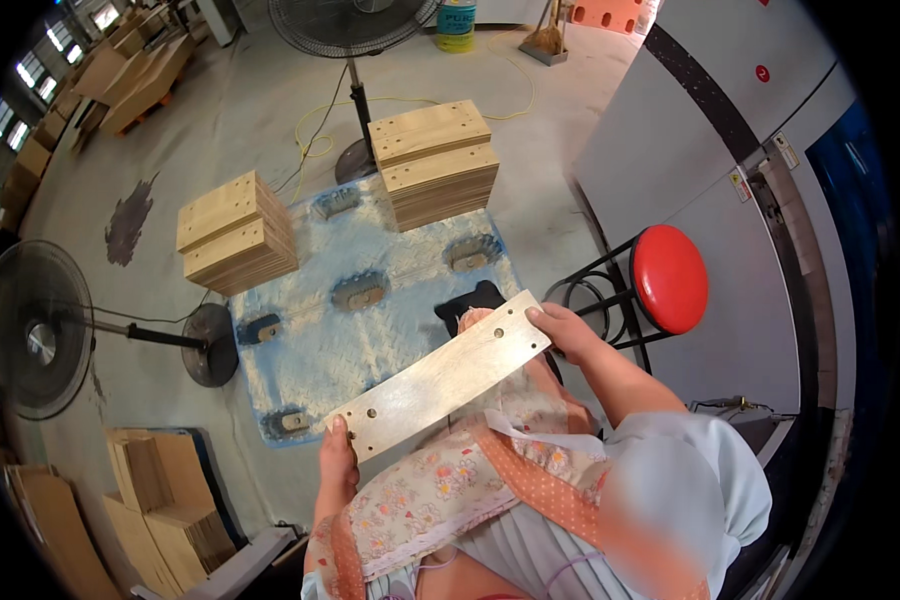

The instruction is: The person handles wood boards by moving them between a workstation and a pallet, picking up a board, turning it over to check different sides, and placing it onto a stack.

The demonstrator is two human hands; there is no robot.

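A flat, pale wooden board [438, 382] with drilled holes near both ends spans the space between my hands, tilted so its right end sits farther away. My left hand [338, 460] grips its near left end, thumb on top. At the other end, my right hand [568, 333] closes around the edge, thumb over the face. Below and beyond the board lies a worn blue pallet [300, 370]. Two stacks of similar boards stand on it: the left stack [238, 240] and the far stack [435, 165].
A red round stool [670, 279] stands at the right beside a grey machine cabinet [700, 230]. Pedestal fans stand at the left [40, 330] and far side [355, 20]. More boards [160, 500] are piled at lower left. A yellow cord [400, 99] crosses the floor.
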